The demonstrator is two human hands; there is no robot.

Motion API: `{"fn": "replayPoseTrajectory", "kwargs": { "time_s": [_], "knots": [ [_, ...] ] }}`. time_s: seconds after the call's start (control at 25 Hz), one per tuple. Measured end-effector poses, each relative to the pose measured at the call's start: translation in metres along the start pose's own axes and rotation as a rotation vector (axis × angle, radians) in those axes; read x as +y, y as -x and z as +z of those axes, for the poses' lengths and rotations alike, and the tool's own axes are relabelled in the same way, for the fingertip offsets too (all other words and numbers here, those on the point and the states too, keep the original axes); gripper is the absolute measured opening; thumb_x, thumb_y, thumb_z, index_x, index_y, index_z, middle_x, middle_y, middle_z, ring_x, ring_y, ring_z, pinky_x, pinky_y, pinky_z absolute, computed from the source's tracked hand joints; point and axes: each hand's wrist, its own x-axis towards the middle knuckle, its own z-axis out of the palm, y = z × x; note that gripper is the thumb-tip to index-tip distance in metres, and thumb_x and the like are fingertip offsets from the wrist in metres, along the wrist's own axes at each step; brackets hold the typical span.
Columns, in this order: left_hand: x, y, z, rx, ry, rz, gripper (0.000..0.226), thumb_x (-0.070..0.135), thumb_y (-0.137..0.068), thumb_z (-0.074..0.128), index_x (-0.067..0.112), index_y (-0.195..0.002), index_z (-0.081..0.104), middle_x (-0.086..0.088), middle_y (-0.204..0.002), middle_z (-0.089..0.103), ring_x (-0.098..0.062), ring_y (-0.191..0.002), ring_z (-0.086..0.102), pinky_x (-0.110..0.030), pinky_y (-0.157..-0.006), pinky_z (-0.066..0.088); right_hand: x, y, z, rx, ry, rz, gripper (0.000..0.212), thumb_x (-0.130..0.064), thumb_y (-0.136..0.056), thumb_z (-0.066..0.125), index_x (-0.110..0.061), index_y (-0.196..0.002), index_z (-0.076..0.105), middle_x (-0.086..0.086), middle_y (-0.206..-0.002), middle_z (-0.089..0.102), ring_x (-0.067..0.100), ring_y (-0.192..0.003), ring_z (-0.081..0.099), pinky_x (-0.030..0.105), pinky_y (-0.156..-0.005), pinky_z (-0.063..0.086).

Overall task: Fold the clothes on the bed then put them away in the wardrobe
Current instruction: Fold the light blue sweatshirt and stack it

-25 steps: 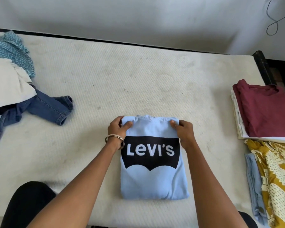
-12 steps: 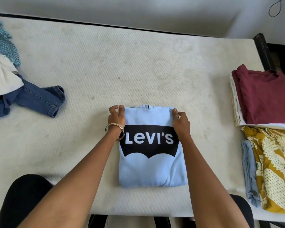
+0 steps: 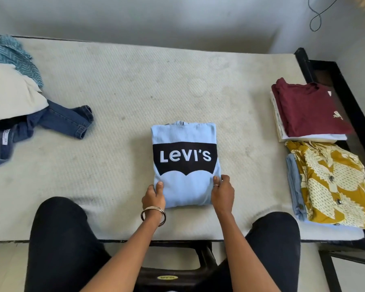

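A folded light blue Levi's sweatshirt [image 3: 184, 186] lies flat on the white mattress [image 3: 135, 91], near its front edge. My left hand [image 3: 154, 194] grips the sweatshirt's lower left side, thumb on top of the cloth. My right hand [image 3: 222, 190] grips the lower right side the same way, thumb on top and fingers at the edge. A bangle sits on my left wrist.
Unfolded clothes lie at the left: blue jeans [image 3: 61, 121], a white garment [image 3: 11, 95] and a teal patterned cloth [image 3: 13, 53]. Folded piles sit at the right: a maroon shirt [image 3: 310, 110] on white ones, and a yellow patterned shirt [image 3: 333, 182]. Black bed frame [image 3: 350, 102] at right.
Both hands slid from the sweatshirt's top corners down to its lower sides. The camera view pulled back, showing my knees and the mattress's front edge.
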Motion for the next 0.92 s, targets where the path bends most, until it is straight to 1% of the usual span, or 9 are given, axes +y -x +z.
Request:
{"fn": "replayPoseTrajectory", "kwargs": {
  "time_s": [0.2,0.32,0.4,0.52,0.64,0.68,0.76,0.8,0.92],
  "knots": [
    [0.016,-0.02,-0.015,0.078,-0.216,0.232,0.038,0.037,-0.102,0.037,0.005,-0.103,0.057,-0.026,-0.095,0.064,-0.044,-0.092,0.058,-0.037,-0.069,0.037,-0.005,0.012,-0.002,-0.067,0.107,0.144,0.039,-0.037,-0.106,0.02,-0.01,-0.115,0.046,0.017,-0.111,0.063,0.038,-0.099,0.06,0.043,-0.083,0.045],
    [0.005,-0.032,-0.028,0.016,-0.469,0.19,0.043,0.042,-0.102,0.03,0.008,-0.112,0.054,-0.027,-0.105,0.063,-0.044,-0.1,0.058,-0.04,-0.076,0.041,0.002,0.037,0.011,-0.115,0.21,0.178,0.041,-0.036,-0.106,0.018,-0.01,-0.12,0.046,0.017,-0.118,0.063,0.038,-0.106,0.06,0.044,-0.086,0.039],
    [-0.003,-0.032,-0.029,-0.004,-0.521,0.137,0.041,0.042,-0.102,0.03,0.008,-0.113,0.05,-0.026,-0.106,0.062,-0.043,-0.1,0.059,-0.039,-0.075,0.04,0.01,0.04,0.011,-0.125,0.235,0.241,0.038,-0.035,-0.106,0.02,-0.011,-0.119,0.046,0.015,-0.118,0.063,0.035,-0.105,0.06,0.045,-0.09,0.039],
    [0.002,-0.045,-0.027,0.092,-0.313,0.083,0.052,0.053,-0.095,0.037,0.009,-0.118,0.052,-0.024,-0.112,0.061,-0.042,-0.105,0.056,-0.044,-0.083,0.045,0.009,0.021,-0.008,-0.078,0.022,0.211,0.042,-0.044,-0.104,0.03,-0.008,-0.117,0.047,0.016,-0.116,0.064,0.032,-0.1,0.059,0.043,-0.09,0.045],
    [0.017,-0.066,-0.02,-0.055,-0.172,0.121,0.089,0.073,-0.078,0.037,0.008,-0.137,0.045,-0.023,-0.127,0.056,-0.039,-0.118,0.052,-0.048,-0.1,0.041,-0.021,-0.008,-0.016,-0.115,-0.379,0.218,0.068,-0.06,-0.097,0.039,-0.007,-0.14,0.041,0.014,-0.131,0.057,0.032,-0.12,0.054,0.038,-0.096,0.042],
    [0.023,-0.069,-0.015,-0.111,-0.166,0.092,0.088,0.072,-0.081,0.04,0.01,-0.143,0.038,-0.021,-0.135,0.051,-0.039,-0.123,0.049,-0.046,-0.103,0.039,-0.03,-0.02,-0.008,-0.172,-0.424,0.264,0.072,-0.064,-0.095,0.04,-0.011,-0.143,0.038,0.012,-0.135,0.054,0.032,-0.125,0.051,0.039,-0.099,0.039],
    [0.03,-0.07,-0.006,-0.194,-0.041,-0.019,0.074,0.061,-0.09,0.047,0.015,-0.147,0.031,-0.011,-0.141,0.047,-0.034,-0.126,0.048,-0.04,-0.103,0.038,-0.041,-0.032,0.008,-0.265,-0.256,0.301,0.077,-0.073,-0.089,0.042,-0.015,-0.14,0.04,0.007,-0.133,0.054,0.033,-0.124,0.05,0.046,-0.107,0.032],
    [0.032,-0.069,-0.005,-0.232,0.055,-0.068,0.069,0.059,-0.091,0.05,0.017,-0.144,0.035,-0.006,-0.138,0.051,-0.029,-0.122,0.05,-0.037,-0.1,0.038,-0.041,-0.035,0.013,-0.294,-0.201,0.314,0.079,-0.076,-0.084,0.046,-0.016,-0.134,0.044,0.003,-0.126,0.057,0.032,-0.12,0.053,0.05,-0.109,0.031],
    [0.037,-0.065,-0.013,-0.368,0.268,-0.137,0.044,0.051,-0.09,0.057,0.022,-0.123,0.059,-0.004,-0.119,0.067,-0.021,-0.106,0.063,-0.033,-0.09,0.047,-0.029,-0.04,0.016,-0.39,-0.429,0.305,0.082,-0.081,-0.064,0.065,-0.017,-0.117,0.062,0.0,-0.108,0.072,0.023,-0.1,0.068,0.046,-0.098,0.051]
  ]
}}
